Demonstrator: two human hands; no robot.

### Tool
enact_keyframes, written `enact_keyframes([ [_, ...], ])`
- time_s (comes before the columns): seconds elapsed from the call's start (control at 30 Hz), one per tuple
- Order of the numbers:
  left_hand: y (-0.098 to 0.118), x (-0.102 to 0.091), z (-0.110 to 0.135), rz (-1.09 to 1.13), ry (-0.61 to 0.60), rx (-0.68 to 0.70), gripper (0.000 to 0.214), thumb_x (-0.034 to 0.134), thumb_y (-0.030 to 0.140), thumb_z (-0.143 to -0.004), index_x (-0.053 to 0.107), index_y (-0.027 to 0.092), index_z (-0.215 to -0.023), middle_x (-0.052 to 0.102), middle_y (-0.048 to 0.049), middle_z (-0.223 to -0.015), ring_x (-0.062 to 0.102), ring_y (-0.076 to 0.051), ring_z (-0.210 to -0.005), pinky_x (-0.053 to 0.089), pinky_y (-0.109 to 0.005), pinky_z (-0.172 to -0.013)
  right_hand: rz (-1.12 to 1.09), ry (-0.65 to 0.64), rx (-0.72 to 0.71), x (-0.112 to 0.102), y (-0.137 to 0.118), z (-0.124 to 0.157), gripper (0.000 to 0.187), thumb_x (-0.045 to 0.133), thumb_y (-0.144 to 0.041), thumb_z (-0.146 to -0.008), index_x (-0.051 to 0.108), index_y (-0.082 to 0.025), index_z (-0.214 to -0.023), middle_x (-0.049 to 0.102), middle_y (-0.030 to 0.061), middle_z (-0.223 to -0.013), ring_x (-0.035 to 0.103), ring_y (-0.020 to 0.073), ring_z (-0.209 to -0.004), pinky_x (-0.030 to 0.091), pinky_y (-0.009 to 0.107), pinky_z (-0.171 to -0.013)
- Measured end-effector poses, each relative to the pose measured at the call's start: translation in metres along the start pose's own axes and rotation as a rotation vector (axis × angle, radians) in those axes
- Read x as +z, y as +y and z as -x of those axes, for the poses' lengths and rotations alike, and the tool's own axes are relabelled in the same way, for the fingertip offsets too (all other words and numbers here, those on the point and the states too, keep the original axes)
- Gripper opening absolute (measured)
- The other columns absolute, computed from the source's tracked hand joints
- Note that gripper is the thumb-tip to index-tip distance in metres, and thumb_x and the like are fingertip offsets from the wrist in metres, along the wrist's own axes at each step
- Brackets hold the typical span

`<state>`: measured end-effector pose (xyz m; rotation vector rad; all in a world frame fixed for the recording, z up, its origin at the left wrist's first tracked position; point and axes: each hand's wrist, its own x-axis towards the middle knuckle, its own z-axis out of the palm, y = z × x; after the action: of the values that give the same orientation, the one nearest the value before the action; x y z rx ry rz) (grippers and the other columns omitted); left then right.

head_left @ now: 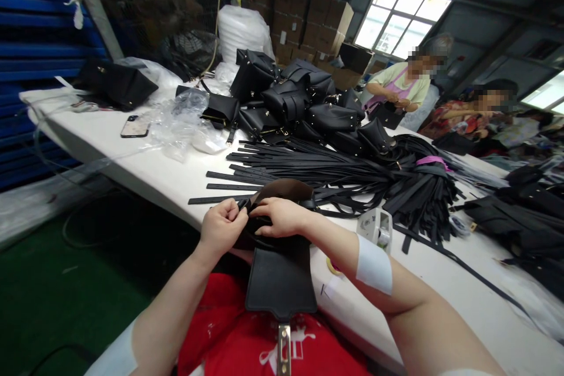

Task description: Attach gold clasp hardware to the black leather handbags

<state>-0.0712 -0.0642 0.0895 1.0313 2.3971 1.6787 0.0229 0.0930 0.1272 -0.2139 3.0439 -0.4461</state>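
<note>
A black handbag (282,279) rests against my lap at the table's edge, its flap hanging toward me with a gold metal clasp (284,346) at the tip. My left hand (224,224) is closed on the bag's side edge, where a short black strap end shows by the fingertips. At the bag's mouth, my right hand (278,217) has its fingers curled over the opening, beside the left. What the right fingertips pinch, if anything, is hidden inside. The brown inner side (286,189) of the bag shows behind my right hand.
Long black straps (308,164) lie across the white table (163,179), below a heap of black handbags (291,97). A phone (134,126), clear plastic wrap (180,123) and a tape dispenser (374,226) lie around. Co-workers (396,85) stand at the far right.
</note>
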Motion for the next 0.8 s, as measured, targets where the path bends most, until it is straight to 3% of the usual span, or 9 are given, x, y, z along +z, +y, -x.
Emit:
enact_keyframes([
  [0.13,-0.001,0.002,0.002,-0.046,0.008,0.027,0.037,0.053,0.031,-0.075,0.024,0.021,-0.055,0.026,0.0067,-0.050,0.028,-0.009,-0.049,0.026,-0.023,-0.050,0.132,-0.087,0.008,0.007,-0.010,-0.014,0.048,0.065,-0.045,-0.079,0.063,-0.017,-0.118,0.064,0.0157,-0.113,0.061,0.0282,-0.102,0.049,0.039,-0.088],
  [0.27,-0.006,0.004,0.007,-0.062,-0.012,0.035,0.036,0.053,0.031,-0.075,0.024,0.021,-0.054,0.026,0.0066,-0.051,0.028,-0.009,-0.049,0.026,-0.023,-0.050,0.227,-0.242,0.055,0.016,-0.023,-0.024,0.032,0.057,-0.032,-0.085,0.068,-0.017,-0.112,0.067,0.0160,-0.111,0.062,0.0289,-0.104,0.051,0.039,-0.084],
  [0.37,-0.005,0.005,0.010,-0.069,-0.063,0.038,0.036,0.052,0.031,-0.075,0.024,0.021,-0.055,0.026,0.0066,-0.050,0.028,-0.010,-0.049,0.026,-0.023,-0.050,0.220,-0.333,0.120,0.020,-0.029,-0.028,0.024,0.057,-0.022,-0.084,0.072,-0.012,-0.098,0.071,0.0169,-0.101,0.067,0.0277,-0.094,0.053,0.036,-0.077],
  [0.47,-0.001,0.003,0.010,-0.080,-0.043,0.051,0.036,0.050,0.032,-0.076,0.023,0.021,-0.055,0.026,0.0061,-0.050,0.028,-0.010,-0.049,0.027,-0.023,-0.049,0.198,-0.350,0.108,0.012,-0.034,-0.024,0.025,0.061,-0.027,-0.083,0.072,-0.012,-0.100,0.071,0.0151,-0.101,0.067,0.0265,-0.092,0.053,0.033,-0.077],
  [0.57,0.002,-0.001,0.007,-0.093,0.014,0.068,0.038,0.051,0.033,-0.077,0.023,0.021,-0.054,0.025,0.0058,-0.051,0.028,-0.010,-0.049,0.026,-0.023,-0.049,0.028,-0.162,0.013,-0.015,-0.035,-0.004,0.029,0.059,-0.031,-0.087,0.067,-0.016,-0.110,0.068,0.0104,-0.111,0.064,0.0225,-0.103,0.049,0.031,-0.088],
  [0.67,-0.002,-0.006,0.004,-0.060,0.014,0.052,0.042,0.054,0.039,-0.079,0.025,0.021,-0.054,0.025,0.0059,-0.051,0.028,-0.010,-0.048,0.027,-0.023,-0.048,-0.282,0.120,-0.041,-0.048,-0.030,0.034,0.026,0.049,-0.017,-0.090,0.065,-0.018,-0.111,0.067,0.0052,-0.115,0.060,0.0152,-0.109,0.044,0.026,-0.096],
  [0.73,-0.014,-0.009,0.000,0.005,0.038,0.007,0.044,0.053,0.045,-0.082,0.027,0.021,-0.055,0.026,0.0058,-0.051,0.030,-0.010,-0.047,0.028,-0.023,-0.047,-0.312,0.099,-0.014,-0.062,-0.022,0.063,0.038,0.051,-0.008,-0.081,0.063,-0.019,-0.116,0.064,0.0047,-0.121,0.058,0.0149,-0.114,0.043,0.028,-0.100],
  [0.8,-0.032,-0.010,-0.006,0.061,0.096,-0.076,0.042,0.040,0.049,-0.089,0.029,0.022,-0.059,0.029,0.0053,-0.051,0.033,-0.010,-0.045,0.031,-0.023,-0.044,-0.182,-0.011,0.041,-0.061,-0.014,0.089,0.061,0.063,-0.008,-0.067,0.057,-0.019,-0.126,0.056,0.0081,-0.134,0.049,0.0203,-0.126,0.037,0.035,-0.108],
])
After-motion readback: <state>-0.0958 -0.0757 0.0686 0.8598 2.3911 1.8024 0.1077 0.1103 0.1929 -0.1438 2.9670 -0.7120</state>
